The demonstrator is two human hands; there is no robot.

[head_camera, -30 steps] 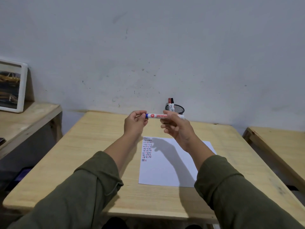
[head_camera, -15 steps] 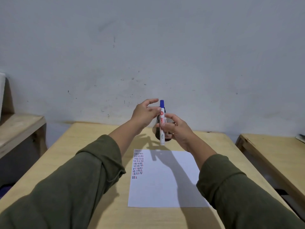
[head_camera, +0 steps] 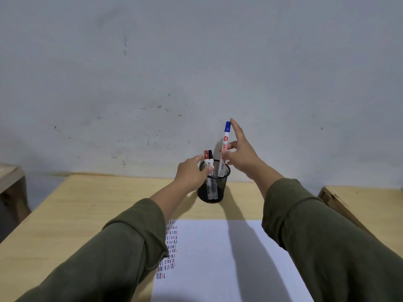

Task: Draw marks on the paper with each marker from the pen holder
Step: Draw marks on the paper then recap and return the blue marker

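Observation:
A black mesh pen holder [head_camera: 214,192] stands at the far side of the wooden table [head_camera: 98,203], with a red-capped marker [head_camera: 206,156] and a black-capped marker [head_camera: 210,156] upright in it. My right hand [head_camera: 242,155] pinches a blue-capped white marker [head_camera: 225,144]. It is held upright, cap up, its lower end inside the holder's rim, and my index finger reaches up to the cap. My left hand [head_camera: 190,174] grips the holder's left side near the rim. The white paper [head_camera: 209,258] lies nearer to me, with rows of short blue, red and black marks [head_camera: 171,247] along its left edge.
A grey wall rises just behind the holder. A second wooden table [head_camera: 359,205] stands to the right across a narrow gap. The corner of a wooden shelf [head_camera: 8,177] shows at the far left. My sleeves cover parts of the paper.
Both hands moved away from me to the pen holder. The blue marker went from level to upright, and its lower end now sits in the holder. My left hand left the marker and took the holder.

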